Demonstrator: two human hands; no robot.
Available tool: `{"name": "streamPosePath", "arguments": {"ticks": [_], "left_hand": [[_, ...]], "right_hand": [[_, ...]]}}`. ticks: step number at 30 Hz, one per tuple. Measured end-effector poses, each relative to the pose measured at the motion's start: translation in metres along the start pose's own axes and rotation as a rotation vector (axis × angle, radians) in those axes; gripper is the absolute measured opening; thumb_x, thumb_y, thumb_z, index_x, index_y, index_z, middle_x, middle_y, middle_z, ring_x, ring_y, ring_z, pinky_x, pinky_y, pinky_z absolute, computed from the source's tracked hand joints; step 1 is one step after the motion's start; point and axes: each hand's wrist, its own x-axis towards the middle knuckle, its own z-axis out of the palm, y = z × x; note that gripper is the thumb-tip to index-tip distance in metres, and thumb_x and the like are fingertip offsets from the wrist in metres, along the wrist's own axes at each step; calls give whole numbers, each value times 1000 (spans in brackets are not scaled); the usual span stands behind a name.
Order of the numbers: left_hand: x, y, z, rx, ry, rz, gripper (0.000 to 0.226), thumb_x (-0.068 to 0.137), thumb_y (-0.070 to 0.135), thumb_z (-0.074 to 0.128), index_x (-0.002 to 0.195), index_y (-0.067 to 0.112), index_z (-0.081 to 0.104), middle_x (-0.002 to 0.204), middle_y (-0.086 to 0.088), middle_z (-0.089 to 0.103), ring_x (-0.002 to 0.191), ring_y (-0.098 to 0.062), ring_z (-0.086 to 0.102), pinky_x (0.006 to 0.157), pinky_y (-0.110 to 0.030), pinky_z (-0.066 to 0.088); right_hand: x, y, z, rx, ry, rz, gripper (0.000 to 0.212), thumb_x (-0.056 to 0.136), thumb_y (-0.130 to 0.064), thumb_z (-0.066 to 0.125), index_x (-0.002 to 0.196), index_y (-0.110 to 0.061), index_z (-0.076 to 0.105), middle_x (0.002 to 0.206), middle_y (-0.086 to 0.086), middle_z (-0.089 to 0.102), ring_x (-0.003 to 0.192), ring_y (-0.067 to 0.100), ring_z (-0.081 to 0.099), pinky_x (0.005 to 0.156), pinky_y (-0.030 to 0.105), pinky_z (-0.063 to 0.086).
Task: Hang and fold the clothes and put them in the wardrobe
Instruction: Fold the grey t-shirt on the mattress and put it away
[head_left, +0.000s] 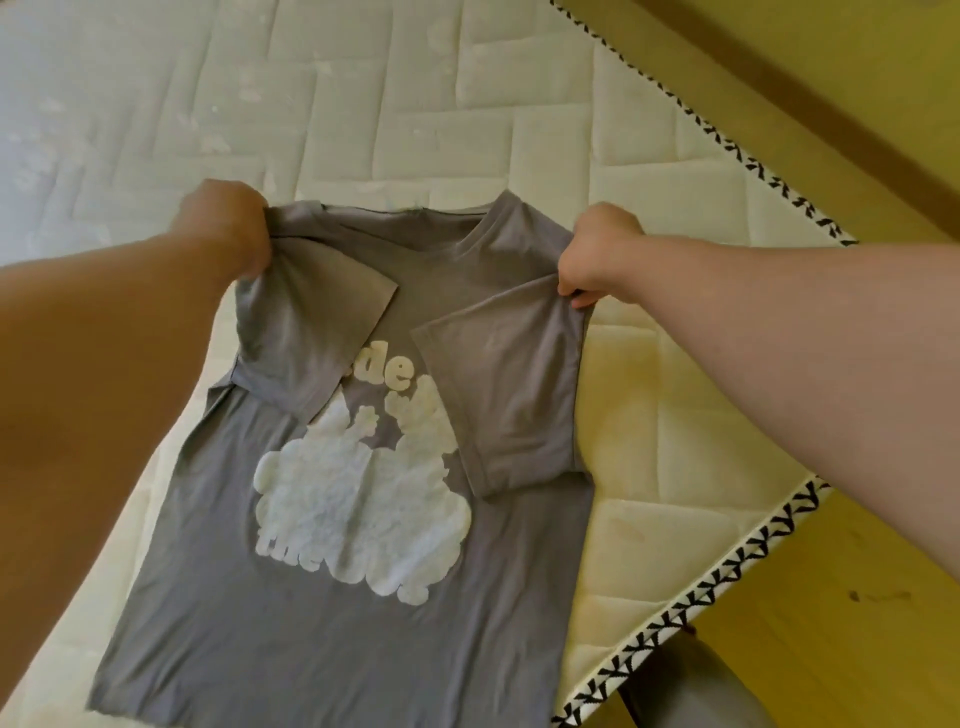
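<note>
— Both hands are on it, then?

— Yes. Your left hand (223, 228) is clenched round a bunch of cloth at one shoulder of the grey T-shirt (332, 623). Your right hand (597, 254) pinches the fold at the other shoulder, fingers curled under the edge.

— Where does the shirt lie?

— Front up on the white quilted mattress (363, 104), near its corner, hem towards you and collar away. The sleeve by your left hand (301, 322) is turned in across the chest. The sleeve by your right hand (514, 395) is turned in too, and their edges come close in the middle.

— Any writing you can read?

— On the puffy white cloud print (363, 509), only scraps. "de" shows at the top between the two sleeves, which cover the rest of that line. Lower left, you can read "the"; what follows is too smudged to make out. No brand label shows.

— And around you?

— Black-and-white patterned trim (727, 587) runs along the mattress edge, with yellowish wooden floor (831, 130) beyond. A grey shape (680, 686) at the bottom right may be your leg; I can't be sure.
</note>
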Motion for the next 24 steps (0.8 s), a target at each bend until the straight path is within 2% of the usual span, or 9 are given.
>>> {"name": "streamPosePath", "arguments": {"ticks": [3, 6, 8, 10, 13, 16, 19, 21, 24], "left_hand": [[2, -2, -23, -97, 102, -47, 22, 72, -5, 76, 66, -1, 55, 66, -16, 53, 54, -29, 46, 66, -39, 47], [-4, -6, -31, -129, 169, -49, 21, 72, -8, 74, 65, -2, 55, 63, -17, 51, 51, -29, 43, 68, -41, 46], [-16, -13, -26, -154, 223, -41, 22, 72, -10, 70, 61, -2, 53, 59, -16, 49, 51, -30, 42, 70, -43, 49], [-36, -23, -9, -225, 313, -39, 24, 74, -11, 65, 59, -1, 50, 58, -17, 47, 55, -32, 44, 71, -46, 51], [-84, -38, 31, -348, 392, -43, 8, 83, -7, 57, 75, -7, 59, 83, -29, 54, 75, -46, 54, 74, -49, 49], [-138, -56, 80, -473, 342, -51, 11, 87, -2, 54, 93, -7, 62, 109, -31, 53, 93, -49, 56, 85, -50, 48], [-185, -79, 136, -508, 285, -15, 18, 89, -2, 54, 105, -5, 62, 118, -28, 52, 96, -49, 57, 91, -51, 49], [-209, -90, 174, -495, 258, 33, 26, 90, -3, 53, 115, -3, 61, 121, -28, 51, 97, -52, 57, 90, -56, 49], [-237, -97, 231, -466, 236, 110, 27, 89, -5, 55, 115, -5, 60, 123, -29, 52, 92, -54, 58, 84, -58, 50]], "right_hand": [[9, -8, -25, -64, 170, -95, 17, 83, 3, 68, 99, 1, 63, 96, 21, 66, 84, 37, 69, 78, 45, 61], [3, -8, -31, -130, 244, -192, 11, 80, 1, 64, 84, -7, 58, 87, 12, 61, 80, 32, 63, 70, 38, 57], [-14, -7, -25, -184, 229, -278, 19, 77, 0, 59, 69, -13, 47, 73, 7, 52, 69, 27, 54, 56, 30, 43], [-42, -1, -13, -247, 180, -356, 23, 74, -2, 56, 63, -16, 41, 67, 5, 46, 60, 22, 45, 51, 28, 30], [-97, 12, 22, -377, 107, -453, 26, 72, -7, 58, 62, -21, 38, 64, -1, 43, 58, 18, 39, 63, 32, 31], [-152, 34, 75, -415, -69, -522, 29, 74, -9, 61, 61, -24, 41, 70, -5, 44, 69, 23, 49, 58, 30, 32], [-195, 66, 141, -547, -190, -604, 31, 81, -12, 60, 64, -24, 36, 77, -8, 38, 81, 23, 50, 59, 30, 32], [-216, 89, 186, -637, -203, -657, 26, 84, -14, 57, 71, -23, 36, 85, -5, 44, 93, 25, 55, 63, 32, 37], [-237, 119, 246, -739, -221, -676, 13, 90, -17, 53, 84, -25, 46, 102, 2, 55, 104, 26, 55, 68, 34, 40]]}}
